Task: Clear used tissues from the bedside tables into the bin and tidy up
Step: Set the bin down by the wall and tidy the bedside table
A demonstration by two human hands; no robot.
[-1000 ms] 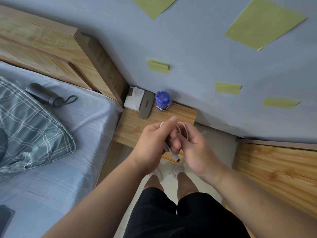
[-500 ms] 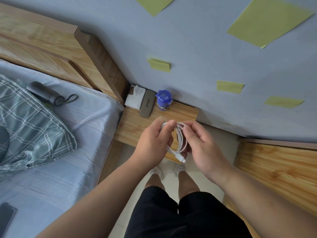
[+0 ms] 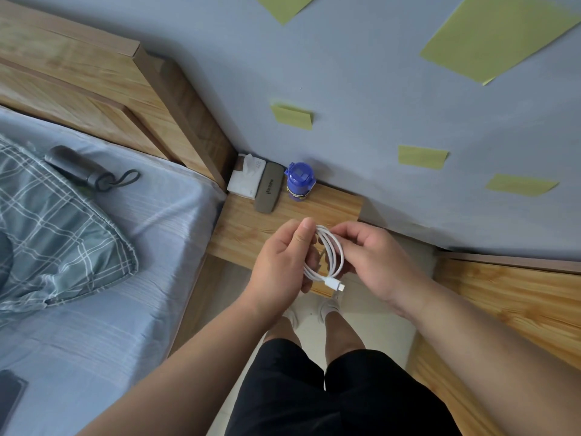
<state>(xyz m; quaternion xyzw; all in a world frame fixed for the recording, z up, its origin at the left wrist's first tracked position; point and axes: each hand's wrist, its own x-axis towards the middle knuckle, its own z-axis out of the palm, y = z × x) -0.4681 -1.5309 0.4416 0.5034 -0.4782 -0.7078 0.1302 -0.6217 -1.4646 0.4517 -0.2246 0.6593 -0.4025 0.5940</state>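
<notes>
Both hands are now drawn slightly apart, and the white cable (image 3: 336,253), pinched by the left hand (image 3: 279,265) and right hand (image 3: 377,259), is opened into a coil above the front of the bedside table (image 3: 251,231), judged ready for stowing.

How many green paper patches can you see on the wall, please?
5 green patches: two at the top edge, three lower, near the bedside table; more may lie off frame.

You can see small dark letters on the flat grey case (image 3: 267,191) on your wooden bedside table (image 3: 245,234), but they are too blurry to read. No other words show.
</notes>
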